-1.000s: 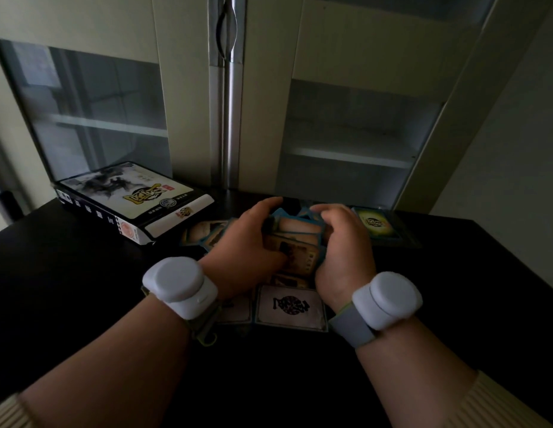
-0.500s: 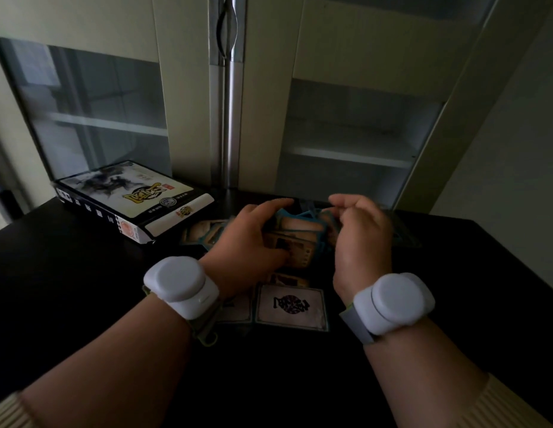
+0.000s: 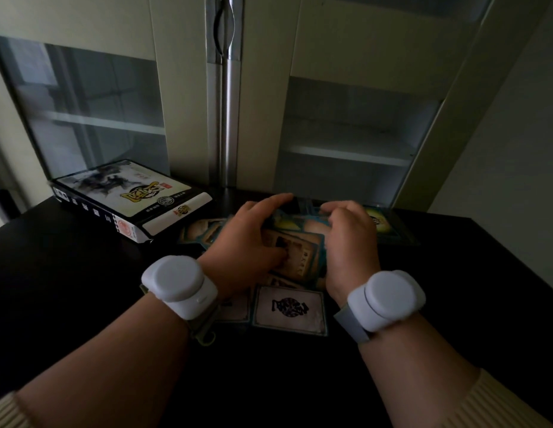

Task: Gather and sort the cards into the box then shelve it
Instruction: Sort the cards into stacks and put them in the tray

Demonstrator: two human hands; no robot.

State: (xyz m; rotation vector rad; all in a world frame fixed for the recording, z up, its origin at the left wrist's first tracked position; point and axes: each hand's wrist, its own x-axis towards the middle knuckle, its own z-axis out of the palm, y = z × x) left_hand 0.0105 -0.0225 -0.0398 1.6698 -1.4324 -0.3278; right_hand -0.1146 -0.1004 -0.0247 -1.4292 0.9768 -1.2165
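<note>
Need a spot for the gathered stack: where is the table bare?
Bare dark table left of the left hand, in front of the box; also right of the right hand. Crowded between the hands: loose cards.

view: one head-worn wide-angle camera
facing: forward and down, over both forearms toward the table (image 3: 68, 273) and the cabinet (image 3: 269, 88) behind
nearness: close, wrists large in frame
light: dim, so table detail is probably unreliable
</note>
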